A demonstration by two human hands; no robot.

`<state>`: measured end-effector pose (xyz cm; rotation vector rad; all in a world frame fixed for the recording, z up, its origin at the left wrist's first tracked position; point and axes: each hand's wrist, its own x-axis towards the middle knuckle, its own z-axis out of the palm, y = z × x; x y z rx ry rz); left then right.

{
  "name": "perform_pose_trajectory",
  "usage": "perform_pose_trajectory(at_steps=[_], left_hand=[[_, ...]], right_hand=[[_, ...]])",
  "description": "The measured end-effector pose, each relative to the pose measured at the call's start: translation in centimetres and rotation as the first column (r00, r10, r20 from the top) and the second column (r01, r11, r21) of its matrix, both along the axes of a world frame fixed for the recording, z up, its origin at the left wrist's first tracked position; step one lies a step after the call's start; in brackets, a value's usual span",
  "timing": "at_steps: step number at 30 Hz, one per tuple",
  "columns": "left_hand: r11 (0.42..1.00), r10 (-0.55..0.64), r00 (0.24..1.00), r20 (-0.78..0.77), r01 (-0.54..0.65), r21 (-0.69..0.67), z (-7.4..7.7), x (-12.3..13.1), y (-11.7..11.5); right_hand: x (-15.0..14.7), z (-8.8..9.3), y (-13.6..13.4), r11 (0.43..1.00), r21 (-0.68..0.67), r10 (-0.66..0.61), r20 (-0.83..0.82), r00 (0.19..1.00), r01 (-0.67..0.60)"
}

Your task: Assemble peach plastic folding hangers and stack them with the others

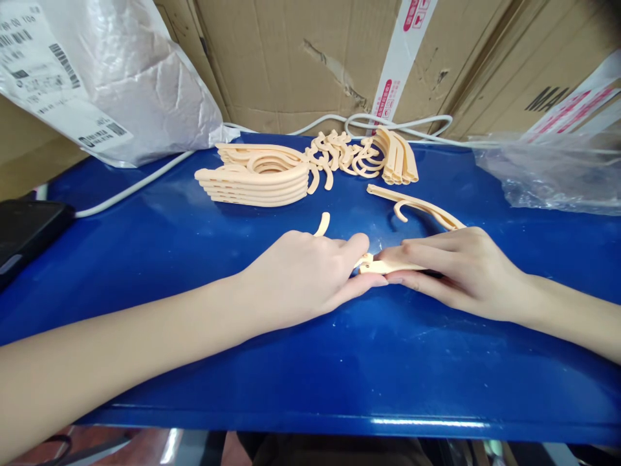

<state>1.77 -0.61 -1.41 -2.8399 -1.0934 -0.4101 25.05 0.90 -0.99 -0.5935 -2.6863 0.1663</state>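
My left hand (pixel 310 275) and my right hand (pixel 453 272) meet at the middle of the blue table (pixel 194 272). Both pinch peach-coloured plastic hanger parts (pixel 383 265) where their fingertips touch. A curved hook end (pixel 322 224) sticks up behind my left hand. The right hand's piece runs back under its palm to a longer hanger arm (pixel 417 207) with a small hook. How the pieces join is hidden by my fingers.
A stack of hanger arms (pixel 257 175), loose hooks (pixel 339 155) and another bundle of arms (pixel 398 155) lie at the back. A white cable (pixel 130 188), a white plastic bag (pixel 130 71), a clear bag (pixel 548 175), cardboard boxes (pixel 301 58) and a black device (pixel 24 226) surround them.
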Motion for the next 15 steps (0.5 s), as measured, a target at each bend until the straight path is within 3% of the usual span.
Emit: perform_pose_trajectory(at_steps=[6,15], left_hand=[[0.999,0.009,1.0,-0.027,-0.01,-0.051,0.28,0.03,0.04],[0.997,-0.044,0.999,-0.009,0.044,0.056,-0.27,-0.07,-0.01]], right_hand=[[0.09,-0.04,-0.04,1.0,0.01,0.008,-0.017,1.0,-0.007],[0.06,0.0,-0.01,1.0,-0.01,0.01,-0.012,1.0,-0.01]])
